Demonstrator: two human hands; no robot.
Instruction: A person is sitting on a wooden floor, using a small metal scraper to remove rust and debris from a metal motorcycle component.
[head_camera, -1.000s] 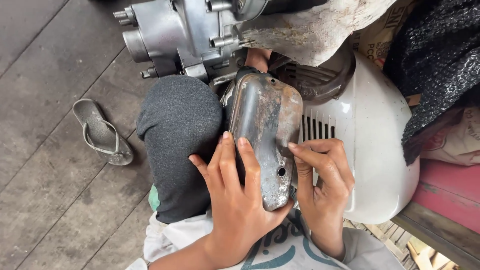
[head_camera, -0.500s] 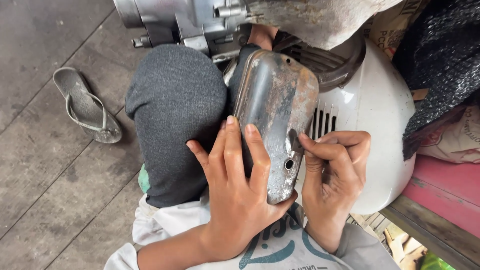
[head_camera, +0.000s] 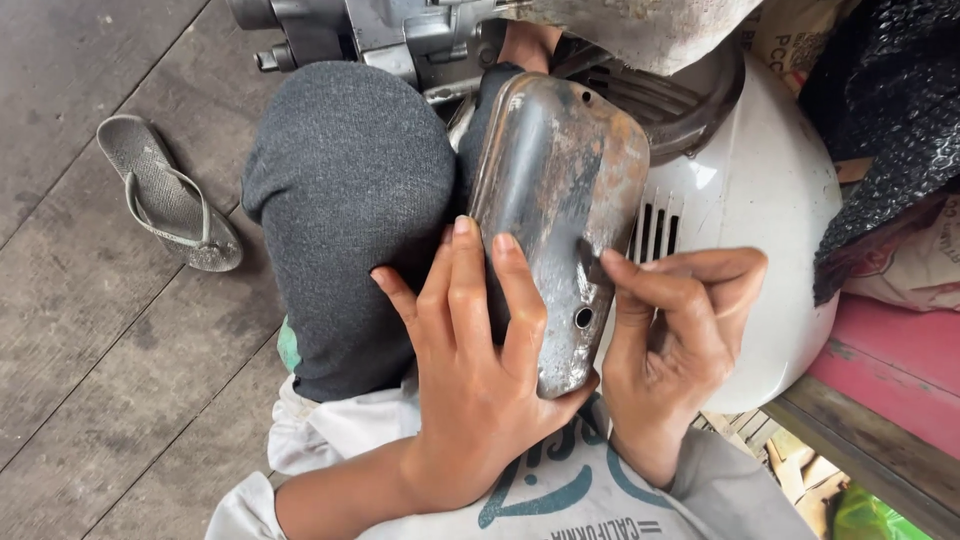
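A rusty, curved metal cover (head_camera: 560, 200) with a small hole near its lower end stands upright in front of me. My left hand (head_camera: 470, 390) grips its lower left edge, fingers spread up the side and the thumb under the bottom. My right hand (head_camera: 680, 340) is curled beside its right edge. Its thumb and fingertips press what looks like a small dark scrap (head_camera: 588, 258) against the cover's face. My knee (head_camera: 350, 210), in dark grey cloth, is just left of the cover.
A white rounded body panel with vent slots (head_camera: 760, 230) lies behind the cover. A grey engine casing (head_camera: 400, 35) is at the top. A grey flip-flop (head_camera: 170, 200) lies on the plank floor (head_camera: 90, 380). A pink wooden edge (head_camera: 890, 370) is at right.
The cover has tilted slightly and sits higher against the white panel. My right fingertips have slid from its edge up onto its face. My left hand keeps its grip.
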